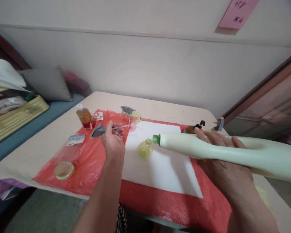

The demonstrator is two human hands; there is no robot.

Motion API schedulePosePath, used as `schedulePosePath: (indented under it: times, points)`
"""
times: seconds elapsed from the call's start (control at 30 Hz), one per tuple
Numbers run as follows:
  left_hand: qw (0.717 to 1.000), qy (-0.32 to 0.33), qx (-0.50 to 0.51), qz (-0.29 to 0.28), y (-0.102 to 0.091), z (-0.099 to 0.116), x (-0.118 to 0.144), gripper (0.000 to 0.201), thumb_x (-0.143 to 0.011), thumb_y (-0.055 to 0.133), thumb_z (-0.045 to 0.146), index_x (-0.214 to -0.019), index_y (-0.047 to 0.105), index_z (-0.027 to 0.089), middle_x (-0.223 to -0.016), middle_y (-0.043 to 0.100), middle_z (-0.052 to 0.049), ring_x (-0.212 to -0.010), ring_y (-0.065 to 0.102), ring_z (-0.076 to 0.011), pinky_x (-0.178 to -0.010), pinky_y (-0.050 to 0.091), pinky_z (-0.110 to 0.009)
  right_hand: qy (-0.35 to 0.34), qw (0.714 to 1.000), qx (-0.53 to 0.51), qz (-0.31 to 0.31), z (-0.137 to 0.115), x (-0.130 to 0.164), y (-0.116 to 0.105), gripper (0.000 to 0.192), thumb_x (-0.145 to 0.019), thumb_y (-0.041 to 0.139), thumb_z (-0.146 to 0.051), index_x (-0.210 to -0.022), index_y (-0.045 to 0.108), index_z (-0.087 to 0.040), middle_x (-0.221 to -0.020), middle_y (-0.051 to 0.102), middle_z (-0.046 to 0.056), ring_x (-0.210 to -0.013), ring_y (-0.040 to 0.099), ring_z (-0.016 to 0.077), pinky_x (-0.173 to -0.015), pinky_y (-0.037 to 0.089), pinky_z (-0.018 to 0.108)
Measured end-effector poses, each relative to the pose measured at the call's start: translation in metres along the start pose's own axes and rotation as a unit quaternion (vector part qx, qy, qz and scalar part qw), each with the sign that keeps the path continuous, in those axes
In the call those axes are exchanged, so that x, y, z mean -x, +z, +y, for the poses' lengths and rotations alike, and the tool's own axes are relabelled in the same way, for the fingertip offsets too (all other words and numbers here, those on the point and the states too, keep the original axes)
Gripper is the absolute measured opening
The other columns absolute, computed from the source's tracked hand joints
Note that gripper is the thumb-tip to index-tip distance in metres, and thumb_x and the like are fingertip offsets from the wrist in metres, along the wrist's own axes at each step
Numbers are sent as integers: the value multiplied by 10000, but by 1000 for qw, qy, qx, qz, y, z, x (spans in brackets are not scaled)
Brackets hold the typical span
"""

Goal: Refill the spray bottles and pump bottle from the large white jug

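My left hand [113,137] is closed on a grey trigger spray head [98,130], whose thin clear tube points right across the table. With my right hand [223,155] I grip a large pale green jug-like bottle [264,155], tipped so its green spout [156,139] faces left. The spout sits right at the mouth of a small yellow-green translucent bottle [145,149], and a thin stream appears between them. That small bottle stands on a white sheet [157,174]. Its contents are hard to make out.
Red plastic sheeting [97,161] lies under the white sheet. At left are an amber liquid bottle [84,117], a clear plastic package [71,147] and a round lid-like piece [64,170]. Behind stands a clear spray bottle [129,119]; a dark-topped bottle [190,129] is partly hidden.
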State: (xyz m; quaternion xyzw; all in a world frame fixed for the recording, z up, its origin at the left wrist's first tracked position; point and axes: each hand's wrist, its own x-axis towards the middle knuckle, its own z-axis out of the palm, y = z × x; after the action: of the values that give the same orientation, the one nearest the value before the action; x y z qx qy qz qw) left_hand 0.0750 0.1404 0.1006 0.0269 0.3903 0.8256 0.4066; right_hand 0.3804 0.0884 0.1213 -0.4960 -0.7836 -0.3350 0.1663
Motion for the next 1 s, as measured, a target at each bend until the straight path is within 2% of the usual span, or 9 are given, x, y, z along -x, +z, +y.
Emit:
schedulePosePath:
  times: [0.33,1.0]
  points:
    - [1000,1,3,-9,-1,-1,-1,234,-840,723,313,-695,590,187,-683,666,-34,-529,564,-92,-492,432,-201,-8,1000,12,4,0,0,0,600,-930,630,-172,-1503,452,-146,-1353,654,212,-1242,621,393,-1113,395,587]
    - [1000,1,4,-6,0,-1,0,219,-851,699,300,-695,595,186,-670,669,-30,-524,566,-91,-496,428,-199,-4,1000,2,-6,0,0,-1,672,-939,613,-158,-1570,385,-167,-1373,641,204,-1283,590,392,-1129,370,598]
